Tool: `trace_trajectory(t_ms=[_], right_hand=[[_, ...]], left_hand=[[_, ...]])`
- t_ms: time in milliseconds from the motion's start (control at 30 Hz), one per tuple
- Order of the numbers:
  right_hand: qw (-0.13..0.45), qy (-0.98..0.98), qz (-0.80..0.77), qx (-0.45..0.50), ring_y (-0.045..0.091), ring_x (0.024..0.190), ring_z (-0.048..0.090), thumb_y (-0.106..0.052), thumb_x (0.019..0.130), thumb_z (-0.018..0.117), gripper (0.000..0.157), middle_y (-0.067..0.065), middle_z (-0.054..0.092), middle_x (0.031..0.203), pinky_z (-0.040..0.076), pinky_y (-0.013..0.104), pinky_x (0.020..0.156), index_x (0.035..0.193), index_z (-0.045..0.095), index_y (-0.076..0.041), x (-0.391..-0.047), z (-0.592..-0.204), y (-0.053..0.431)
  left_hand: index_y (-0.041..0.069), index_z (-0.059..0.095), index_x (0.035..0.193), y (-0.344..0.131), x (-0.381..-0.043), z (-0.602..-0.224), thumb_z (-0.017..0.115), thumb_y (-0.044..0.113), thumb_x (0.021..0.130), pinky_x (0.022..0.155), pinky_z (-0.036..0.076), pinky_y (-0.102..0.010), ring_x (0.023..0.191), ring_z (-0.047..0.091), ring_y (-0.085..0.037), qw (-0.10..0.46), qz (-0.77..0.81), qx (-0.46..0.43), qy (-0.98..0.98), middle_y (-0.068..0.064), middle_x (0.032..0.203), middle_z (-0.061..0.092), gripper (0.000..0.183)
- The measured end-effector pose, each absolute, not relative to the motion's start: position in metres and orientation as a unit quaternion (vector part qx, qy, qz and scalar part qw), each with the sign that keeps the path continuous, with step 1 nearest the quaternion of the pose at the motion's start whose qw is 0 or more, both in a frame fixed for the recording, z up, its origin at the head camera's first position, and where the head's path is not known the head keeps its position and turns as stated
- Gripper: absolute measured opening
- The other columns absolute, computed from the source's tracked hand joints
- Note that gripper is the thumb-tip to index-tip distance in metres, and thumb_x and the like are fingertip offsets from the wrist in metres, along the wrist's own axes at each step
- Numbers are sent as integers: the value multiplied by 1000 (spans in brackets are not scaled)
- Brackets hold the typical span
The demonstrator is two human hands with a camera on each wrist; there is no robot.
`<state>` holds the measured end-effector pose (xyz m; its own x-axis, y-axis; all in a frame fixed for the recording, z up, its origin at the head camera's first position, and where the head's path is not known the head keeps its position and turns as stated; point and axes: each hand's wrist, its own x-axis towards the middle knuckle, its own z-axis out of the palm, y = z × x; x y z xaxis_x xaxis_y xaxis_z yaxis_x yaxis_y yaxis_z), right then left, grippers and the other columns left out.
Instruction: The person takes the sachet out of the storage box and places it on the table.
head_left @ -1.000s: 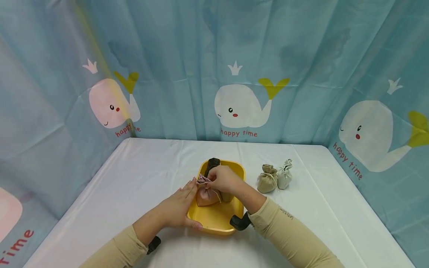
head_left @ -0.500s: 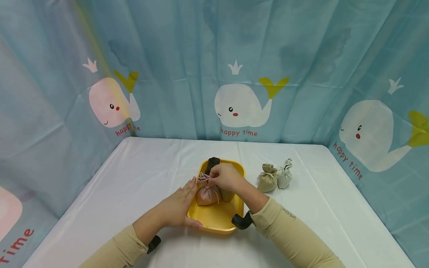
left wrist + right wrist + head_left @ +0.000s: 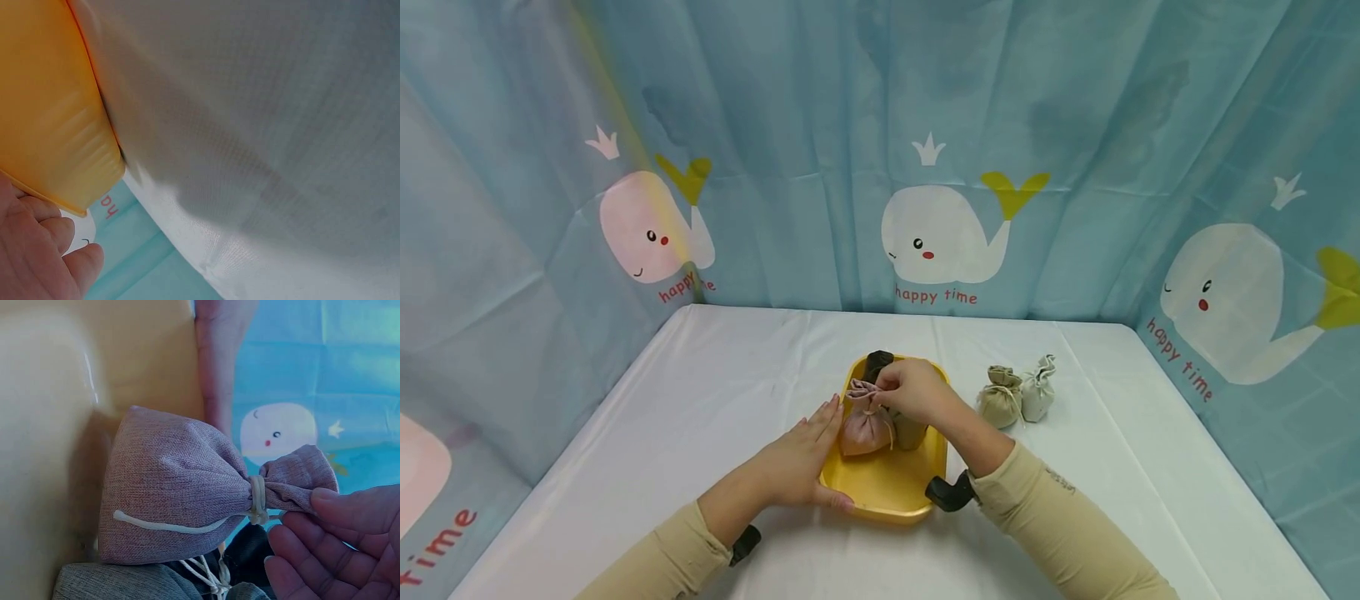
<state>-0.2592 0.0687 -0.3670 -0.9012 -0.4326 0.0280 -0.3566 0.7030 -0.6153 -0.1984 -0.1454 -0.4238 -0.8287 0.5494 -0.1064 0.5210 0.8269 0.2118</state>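
My right hand (image 3: 917,392) pinches the gathered neck of a pink drawstring pouch (image 3: 867,432) between thumb and forefinger. In the right wrist view the pouch (image 3: 175,487) hangs plump, its white cord tied round the neck and the other fingers loosely bent below. It is over the left part of a yellow plastic tray (image 3: 880,496); whether its base touches the floor of the tray is unclear. My left hand (image 3: 793,467) lies along the tray's left rim with straight fingers, thumb at the near left corner. The left wrist view shows those fingers (image 3: 56,231) at the tray's outer wall (image 3: 56,100).
A grey-green pouch (image 3: 911,433) and a black pouch (image 3: 877,364) sit in the tray behind and beside the pink one. To its right on the white-covered table (image 3: 745,367) stand a tan pouch (image 3: 998,404) and a pale grey pouch (image 3: 1037,392). A whale-print curtain (image 3: 820,225) surrounds the table.
My right hand has moved slightly up and to the right, drawing the pink pouch's neck up so the pouch stands taller. The left hand has stayed in place.
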Motion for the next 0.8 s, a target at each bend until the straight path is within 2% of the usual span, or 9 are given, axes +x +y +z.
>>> trace_trajectory(t_ms=[100,333,800], right_hand=[[55,919,-326,-215,12,65,52,-20,83,68,11,-7,59,66,46,24,55,73,67,-18,-259,-365,70],[59,915,-341,-206,14,66,52,-18,84,67,9,-4,59,70,46,24,55,75,67,-17,-253,-354,73],[54,910,-351,-215,13,70,54,-16,86,64,9,-4,61,74,48,24,63,78,68,-18,-243,-340,81]], left_hand=[[4,3,147,-145,-199,-423,43,88,57,108,19,-47,140,1,-22,82,86,281,952,-10,153,-6,129],[5,2,147,-145,-198,-424,43,88,56,108,19,-46,140,1,-21,86,85,276,953,-9,153,-5,130],[5,1,147,-145,-199,-423,43,89,55,109,19,-46,140,1,-20,89,83,272,955,-8,153,-6,131]])
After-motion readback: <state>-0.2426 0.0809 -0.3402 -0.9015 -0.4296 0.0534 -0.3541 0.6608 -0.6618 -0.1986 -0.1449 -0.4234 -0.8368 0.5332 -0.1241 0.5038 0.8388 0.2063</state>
